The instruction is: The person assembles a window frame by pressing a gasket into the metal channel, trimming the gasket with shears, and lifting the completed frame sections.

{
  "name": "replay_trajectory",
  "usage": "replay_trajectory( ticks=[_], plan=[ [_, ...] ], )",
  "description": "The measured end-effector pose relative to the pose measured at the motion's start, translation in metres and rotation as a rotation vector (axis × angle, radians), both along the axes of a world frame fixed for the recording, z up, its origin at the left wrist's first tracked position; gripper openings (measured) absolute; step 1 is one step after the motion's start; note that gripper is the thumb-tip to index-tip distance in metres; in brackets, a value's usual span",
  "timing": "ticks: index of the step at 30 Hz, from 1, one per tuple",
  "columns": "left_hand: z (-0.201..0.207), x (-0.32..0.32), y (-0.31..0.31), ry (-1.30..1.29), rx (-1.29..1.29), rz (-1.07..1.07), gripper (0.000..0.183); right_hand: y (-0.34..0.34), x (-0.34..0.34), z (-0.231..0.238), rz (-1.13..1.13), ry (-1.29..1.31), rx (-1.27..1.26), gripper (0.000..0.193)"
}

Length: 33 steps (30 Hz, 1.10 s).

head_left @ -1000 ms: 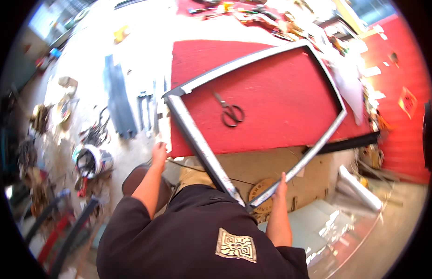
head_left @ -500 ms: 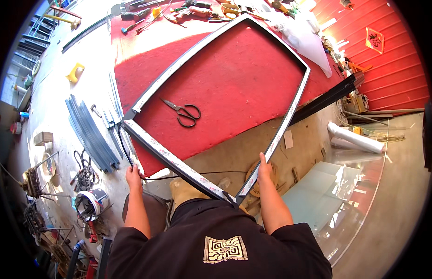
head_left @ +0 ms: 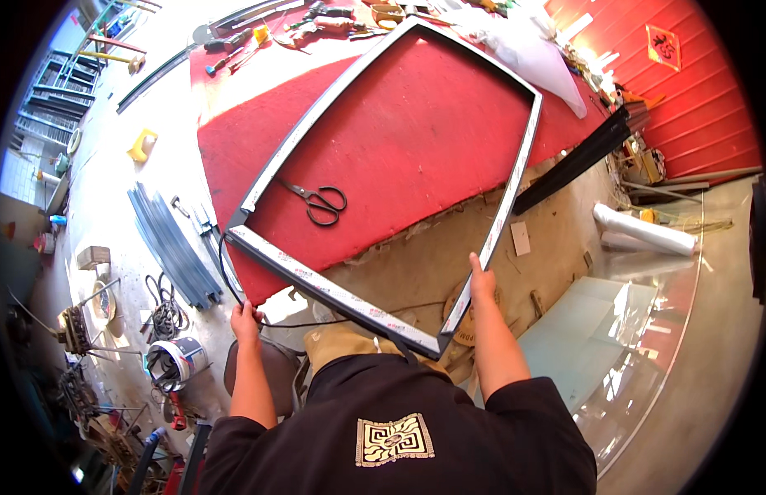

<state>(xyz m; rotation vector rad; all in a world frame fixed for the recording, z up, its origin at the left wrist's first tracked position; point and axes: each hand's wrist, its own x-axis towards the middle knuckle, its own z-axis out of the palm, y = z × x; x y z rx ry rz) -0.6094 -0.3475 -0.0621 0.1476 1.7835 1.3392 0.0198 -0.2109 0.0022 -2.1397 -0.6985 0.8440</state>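
Note:
A four-sided window frame (head_left: pixel 317 285) with printed white film on its bars lies tilted over the red-covered table (head_left: pixel 399 124), its near corner sticking out over the table's edge toward my body. My right hand (head_left: pixel 483 282) grips the right bar near that corner, thumb on top, the other fingers mostly hidden. A thin black strip (head_left: pixel 296 325) hangs from the frame's left corner; my left hand (head_left: pixel 246 321) pinches it, and its length runs on to the right beneath the frame. Inside the frame lie black-handled scissors (head_left: pixel 307 195), points against the left bar.
Power drills (head_left: pixel 325 29) and hand tools crowd the table's far edge. Grey metal profiles (head_left: pixel 173 247) and a white bucket (head_left: pixel 189 356) are on the floor at left. Glass panes (head_left: pixel 581 330), a plastic film roll (head_left: pixel 647 229) and a dark profile (head_left: pixel 573 157) are at right.
The view has turned slightly. The frame has shifted a little, bringing its left bar to the scissors' points and its near corner to the right. Both hands keep their holds.

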Motion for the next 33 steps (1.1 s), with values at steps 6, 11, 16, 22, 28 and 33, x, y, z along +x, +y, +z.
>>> replay_trajectory(
  ticks=[6, 11, 16, 22, 28, 33],
  plan=[
    [0.004, 0.019, 0.001, -0.073, -0.046, -0.091, 0.011, 0.012, 0.037, -0.001, -0.012, 0.010, -0.026, 0.086],
    [0.014, 0.020, 0.010, 0.022, -0.136, -0.185, 0.009, 0.009, 0.030, 0.016, 0.061, 0.016, 0.005, 0.087],
    [0.009, 0.012, -0.002, 0.085, -0.187, -0.335, 0.017, -0.023, -0.029, 0.058, 0.231, -0.652, 0.024, 0.083],
    [0.007, 0.016, 0.008, -0.040, -0.301, -0.447, 0.032, -0.064, -0.102, 0.083, 0.705, -0.699, 0.131, 0.065],
    [-0.003, 0.002, 0.009, -0.071, -0.292, -0.469, 0.039, -0.057, -0.196, 0.098, 1.087, -0.434, 0.173, 0.063],
    [-0.001, -0.013, 0.001, -0.170, -0.288, -0.606, 0.041, -0.060, -0.210, 0.080, 1.040, -0.446, 0.135, 0.064]
  ],
)
